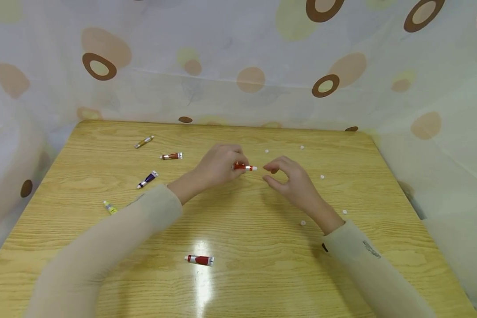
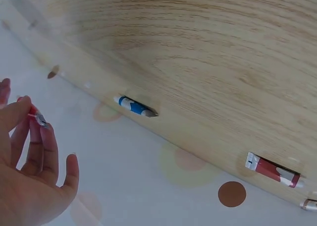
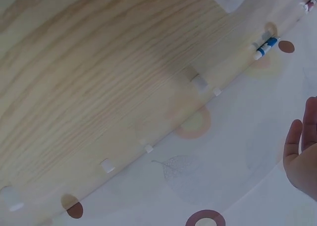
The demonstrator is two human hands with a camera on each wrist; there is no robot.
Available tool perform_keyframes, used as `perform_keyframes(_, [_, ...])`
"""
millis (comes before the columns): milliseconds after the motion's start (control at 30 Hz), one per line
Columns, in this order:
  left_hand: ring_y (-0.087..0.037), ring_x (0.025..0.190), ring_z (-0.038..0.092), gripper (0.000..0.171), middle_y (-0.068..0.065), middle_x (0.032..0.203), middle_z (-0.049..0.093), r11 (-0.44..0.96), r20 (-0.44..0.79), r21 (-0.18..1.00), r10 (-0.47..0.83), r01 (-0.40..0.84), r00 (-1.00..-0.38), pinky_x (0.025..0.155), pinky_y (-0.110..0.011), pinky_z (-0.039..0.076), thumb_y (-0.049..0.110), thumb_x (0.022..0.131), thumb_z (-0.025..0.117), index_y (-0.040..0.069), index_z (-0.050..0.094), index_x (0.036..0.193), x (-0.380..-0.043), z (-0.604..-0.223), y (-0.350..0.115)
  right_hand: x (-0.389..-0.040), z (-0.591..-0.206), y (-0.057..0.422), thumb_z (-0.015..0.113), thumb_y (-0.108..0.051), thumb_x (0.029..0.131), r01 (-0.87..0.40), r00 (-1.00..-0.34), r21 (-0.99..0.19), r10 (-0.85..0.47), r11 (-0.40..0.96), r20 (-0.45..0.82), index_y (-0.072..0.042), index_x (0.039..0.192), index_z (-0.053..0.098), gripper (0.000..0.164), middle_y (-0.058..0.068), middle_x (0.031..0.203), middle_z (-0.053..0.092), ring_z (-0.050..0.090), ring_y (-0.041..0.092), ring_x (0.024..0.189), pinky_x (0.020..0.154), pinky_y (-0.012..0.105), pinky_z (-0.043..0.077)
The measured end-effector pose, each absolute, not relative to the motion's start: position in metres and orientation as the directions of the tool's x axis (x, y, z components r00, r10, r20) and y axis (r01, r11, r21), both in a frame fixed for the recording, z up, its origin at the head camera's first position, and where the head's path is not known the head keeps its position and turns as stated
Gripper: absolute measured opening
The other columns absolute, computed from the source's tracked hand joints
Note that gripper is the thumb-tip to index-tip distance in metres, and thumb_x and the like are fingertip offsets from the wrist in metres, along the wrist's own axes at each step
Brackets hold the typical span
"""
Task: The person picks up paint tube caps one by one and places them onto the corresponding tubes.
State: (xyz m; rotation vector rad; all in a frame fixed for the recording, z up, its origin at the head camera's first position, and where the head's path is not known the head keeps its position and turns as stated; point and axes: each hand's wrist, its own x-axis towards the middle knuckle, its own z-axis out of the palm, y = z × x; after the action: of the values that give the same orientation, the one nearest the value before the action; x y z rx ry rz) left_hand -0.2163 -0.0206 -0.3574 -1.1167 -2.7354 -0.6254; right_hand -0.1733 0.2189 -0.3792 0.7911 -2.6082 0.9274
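Red-and-silver squeeze tube (image 1: 240, 167) is up over the wood-grain table (image 1: 262, 274), pinched in the left hand (image 1: 221, 163); right hand (image 1: 289, 179), thumb and fingers apart, hovers near its white tip (image 1: 255, 168). Step looks like uncapping; next move likely calls for pinch and twist.

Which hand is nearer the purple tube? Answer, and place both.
Left. The left hand, gripping a red tube, is to the right of the purple tube and slightly farther back; the right hand is farther right, past the left hand.
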Motion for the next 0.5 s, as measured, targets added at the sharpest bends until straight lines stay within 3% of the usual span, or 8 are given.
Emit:
perform_keyframes(300, [-0.021, 0.1, 0.07, 0.016, -0.001, 0.107, 0.075, 0.715, 0.203, 0.351, 0.572, 0.605, -0.795, 0.107, -0.052, 0.05, 0.021, 0.093, 0.078, 0.015, 0.082, 0.108, -0.238, -0.374, -0.03, -0.162, -0.383, 0.234, 0.078, -0.003, 0.09, -0.548, -0.834, -0.503, -0.392, 0.668, 0.388, -0.004, 0.109, 0.073, 0.02, 0.012, 0.106, 0.072, 0.066, 0.024, 0.097, 0.087, 0.05, 0.057])
perform_keyframes(500, [-0.022, 0.094, 0.07, 0.017, -0.003, 0.107, 0.075, 0.726, 0.188, 0.382, 0.545, 0.572, -0.817, 0.104, -0.049, 0.051, 0.017, 0.093, 0.077, 0.013, 0.082, 0.11, -0.249, -0.383, -0.034, -0.153, -0.385, 0.247, 0.078, -0.002, 0.089, -0.534, -0.842, -0.497, -0.375, 0.684, 0.388, -0.005, 0.107, 0.074, 0.019, 0.01, 0.104, 0.073, 0.066, 0.022, 0.096, 0.085, 0.049, 0.057])
